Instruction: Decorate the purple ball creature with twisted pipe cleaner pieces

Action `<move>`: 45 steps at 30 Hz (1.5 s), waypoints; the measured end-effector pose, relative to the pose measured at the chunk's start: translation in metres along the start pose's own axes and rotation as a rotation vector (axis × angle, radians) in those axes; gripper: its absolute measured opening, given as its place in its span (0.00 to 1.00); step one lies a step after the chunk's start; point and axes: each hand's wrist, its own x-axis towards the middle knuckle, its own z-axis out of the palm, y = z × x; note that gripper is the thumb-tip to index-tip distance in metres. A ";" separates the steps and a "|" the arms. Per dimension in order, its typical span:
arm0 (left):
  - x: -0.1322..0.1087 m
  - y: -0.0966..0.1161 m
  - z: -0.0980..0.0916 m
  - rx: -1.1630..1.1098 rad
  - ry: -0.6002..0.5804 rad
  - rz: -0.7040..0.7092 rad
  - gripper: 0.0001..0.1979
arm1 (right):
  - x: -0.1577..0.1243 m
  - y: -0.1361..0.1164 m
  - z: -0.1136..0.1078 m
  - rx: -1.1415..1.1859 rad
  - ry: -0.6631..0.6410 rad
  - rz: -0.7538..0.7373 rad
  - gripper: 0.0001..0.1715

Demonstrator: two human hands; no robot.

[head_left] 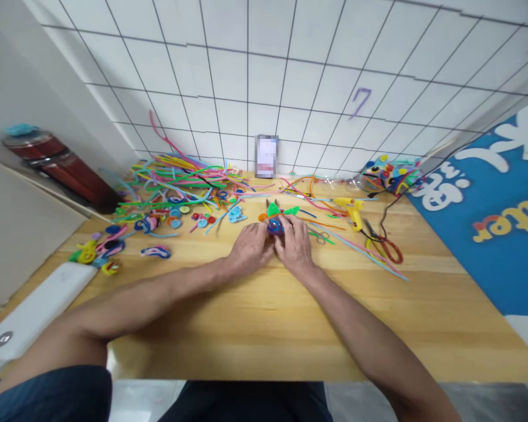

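Observation:
Both hands meet at the middle of the wooden table (264, 316). My left hand (250, 249) and my right hand (295, 241) are closed around a small pipe-cleaner figure (276, 218) with a blue body, orange parts and two green leaf-like loops on top. The fingers pinch its lower part, so the base is hidden. The figure rests on or just above the tabletop.
A pile of coloured pipe cleaners (180, 176) and coiled shapes (110, 246) covers the far left. A yellow glue gun (353, 210), red-handled scissors (389, 246) and a heap of finished pieces (389, 173) lie to the right. A red cylinder (57, 164) stands at left.

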 end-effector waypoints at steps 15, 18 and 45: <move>-0.007 -0.004 0.008 -0.096 0.156 0.091 0.19 | 0.001 -0.001 -0.002 0.002 0.001 -0.006 0.33; -0.009 -0.004 0.008 -0.117 0.170 0.103 0.25 | 0.001 -0.002 -0.004 -0.005 -0.009 -0.003 0.33; -0.008 -0.002 0.004 -0.185 0.123 0.059 0.30 | 0.000 -0.004 -0.008 -0.017 -0.027 0.021 0.36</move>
